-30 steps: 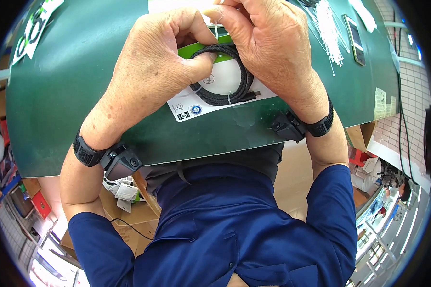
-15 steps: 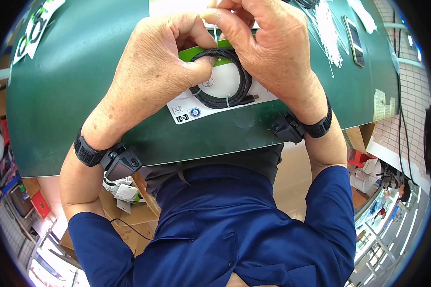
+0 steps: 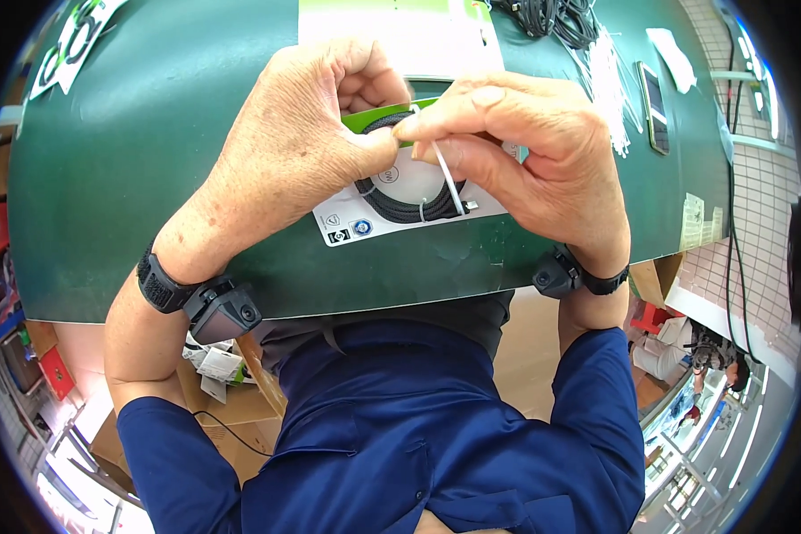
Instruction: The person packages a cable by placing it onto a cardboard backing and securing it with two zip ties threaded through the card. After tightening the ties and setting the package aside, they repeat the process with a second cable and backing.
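Note:
A black braided cable point(image 3: 399, 210) lies coiled on a white and green packaging card point(image 3: 356, 230) near the table's front edge. My left hand point(image 3: 285, 142) grips the card and coil at their upper left, thumb over the front. A thin white cable tie point(image 3: 450, 178) is pinched between the thumb and fingers of my right hand point(image 3: 538, 142), close to my left thumb. Its free tail slants down across the coil toward the cable's plug. Another small tie circles the bottom of the coil. Where the pinched tie passes through the card is hidden by my fingers.
White and green cards point(image 3: 392, 44) lie beyond my hands. At the far right are bundled black cables point(image 3: 556, 20), loose white cable ties point(image 3: 607, 93), a phone point(image 3: 653, 107) and a white packet point(image 3: 672, 59). Carded cables point(image 3: 73, 46) sit far left. A cardboard box point(image 3: 240, 405) stands below the table.
My right hand has come down and toward me, drawing the white tie's tail across the coil. The left hand keeps its grip on the card. More of the far cards and black cables shows.

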A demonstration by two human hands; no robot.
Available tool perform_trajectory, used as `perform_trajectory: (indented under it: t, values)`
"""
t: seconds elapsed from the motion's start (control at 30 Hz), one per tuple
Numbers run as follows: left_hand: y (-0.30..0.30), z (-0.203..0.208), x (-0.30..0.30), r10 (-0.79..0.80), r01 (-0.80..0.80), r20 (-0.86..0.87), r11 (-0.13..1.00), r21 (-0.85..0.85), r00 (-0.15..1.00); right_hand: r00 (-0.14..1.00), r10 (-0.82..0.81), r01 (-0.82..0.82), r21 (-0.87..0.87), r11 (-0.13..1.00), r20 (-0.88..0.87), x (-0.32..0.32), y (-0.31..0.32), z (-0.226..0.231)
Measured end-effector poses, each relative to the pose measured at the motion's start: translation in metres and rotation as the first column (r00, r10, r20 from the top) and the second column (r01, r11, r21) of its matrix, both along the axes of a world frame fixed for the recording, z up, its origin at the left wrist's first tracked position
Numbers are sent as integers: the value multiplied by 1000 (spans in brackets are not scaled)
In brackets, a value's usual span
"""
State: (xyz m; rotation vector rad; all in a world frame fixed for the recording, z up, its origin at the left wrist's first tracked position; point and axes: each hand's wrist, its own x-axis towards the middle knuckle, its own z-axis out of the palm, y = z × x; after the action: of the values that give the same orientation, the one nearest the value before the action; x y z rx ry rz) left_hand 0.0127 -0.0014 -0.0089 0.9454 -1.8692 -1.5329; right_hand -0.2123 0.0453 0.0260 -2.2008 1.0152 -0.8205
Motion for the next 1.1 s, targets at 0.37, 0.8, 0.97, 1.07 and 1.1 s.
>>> perform_trajectory:
  t: [0.37, 0.8, 0.97, 1.07, 1.1]
  values:
    - [2, 3, 1, 25, -23, 19, 993, -114, 1000, 993, 68, -73, 49, 996, 97, -7, -3, 2]
    - [-2, 15, 7, 79, -80, -11, 993, -87, 997, 995, 25, 23, -496, 868, 91, 5, -4, -9]
    - [-2, 13, 10, 73, -75, -23, 991, -111, 997, 983, -71, 138, -418, 898, 171, 13, -2, -16]
    - [-2, 11, 9, 78, -87, -61, 984, -156, 995, 986, -70, 131, -428, 894, 154, 13, -4, -16]
    - [-2, 11, 9, 79, -88, -62, 984, -154, 995, 986, -70, 130, -427, 895, 153, 14, -4, -17]
